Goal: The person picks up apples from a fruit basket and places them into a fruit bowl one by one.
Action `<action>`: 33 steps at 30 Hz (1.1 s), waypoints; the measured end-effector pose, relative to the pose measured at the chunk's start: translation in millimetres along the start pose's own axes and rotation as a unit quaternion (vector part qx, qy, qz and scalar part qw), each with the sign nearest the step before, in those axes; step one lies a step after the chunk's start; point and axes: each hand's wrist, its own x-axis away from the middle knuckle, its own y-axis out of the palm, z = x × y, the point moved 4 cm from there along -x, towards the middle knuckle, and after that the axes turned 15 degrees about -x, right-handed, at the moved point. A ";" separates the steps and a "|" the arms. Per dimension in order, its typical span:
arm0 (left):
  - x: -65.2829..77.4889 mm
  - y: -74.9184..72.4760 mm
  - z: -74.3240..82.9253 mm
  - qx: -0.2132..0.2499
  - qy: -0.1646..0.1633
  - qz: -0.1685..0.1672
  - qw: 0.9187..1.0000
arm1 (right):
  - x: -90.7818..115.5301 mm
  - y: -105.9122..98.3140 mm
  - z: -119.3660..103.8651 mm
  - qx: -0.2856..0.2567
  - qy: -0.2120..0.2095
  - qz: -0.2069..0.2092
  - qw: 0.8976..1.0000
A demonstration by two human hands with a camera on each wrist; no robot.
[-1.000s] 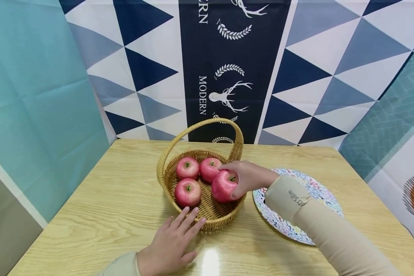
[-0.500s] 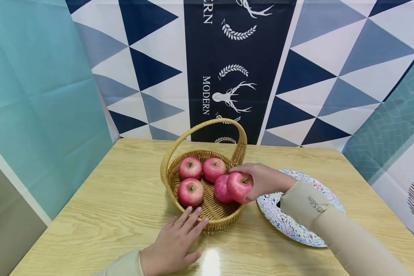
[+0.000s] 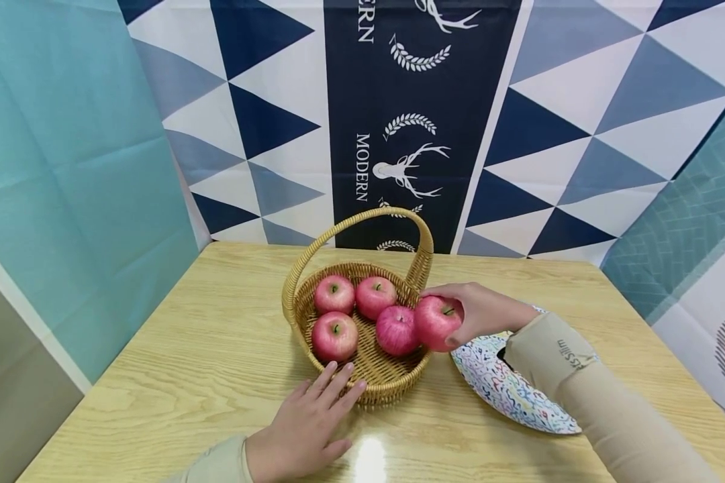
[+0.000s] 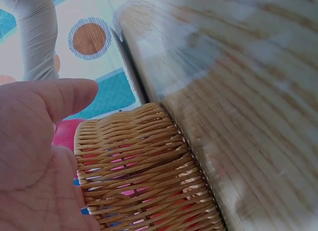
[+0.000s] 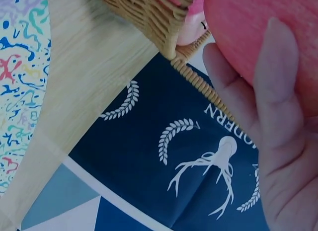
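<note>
**Right hand [image 3: 478,310] grips a round pinkish-red apple [image 3: 435,325] at the 3 o'clock edge of a tan woven-wicker basket [image 3: 393,389]**

Clock directions are read from the head view. The right hand's thumb and fingers curl round the apple; part of the grip is hidden behind the fruit. The beige right sleeve [image 3: 598,396] runs off towards 4 o'clock. The left hand [image 3: 302,422] is palm down at the basket's 7 o'clock, fingers straight and slightly spread, fingertips at the near rim; it grasps nothing. Its sleeve leads off to 8 o'clock.

The held apple lies at the right hand's 9 o'clock, overlapping the basket's rim. Whether it touches the rim or the fruit beside it cannot be determined. Inside the basket are four similar apples: at 9 o'clock [image 3: 335,337], 11 o'clock [image 3: 334,294], 1 o'clock [image 3: 376,298] and 3 o'clock [image 3: 397,331]. The basket's arched wicker handle [image 3: 332,228] stands upright.

The surface is a pale wood-grain table [image 3: 205,349], with a glare spot near 6 o'clock. A white disc with multicoloured squiggles [image 3: 501,386] lies between 3 and 4 o'clock of the basket, partly covered by the sleeve. At 12 o'clock hangs a navy, grey-blue and white triangle-patterned cloth [image 3: 266,121], its dark central band printed with deer heads and "MODERN". Plain teal fabric [image 3: 72,147] covers the 10 o'clock side.
</note>
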 end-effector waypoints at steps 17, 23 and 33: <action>-1.2 0.5 -0.4 0.022 -0.006 -0.029 0.999 | 11.5 -3.9 4.1 -0.008 0.002 -0.036 0.999; -1.0 -0.5 -0.7 0.024 -0.008 -0.028 0.999 | 19.2 -7.8 10.1 -0.012 0.024 -0.037 0.999; -0.7 -0.4 0.1 0.020 -0.008 -0.022 1.000 | 25.0 -11.9 12.6 0.022 0.039 -0.036 0.998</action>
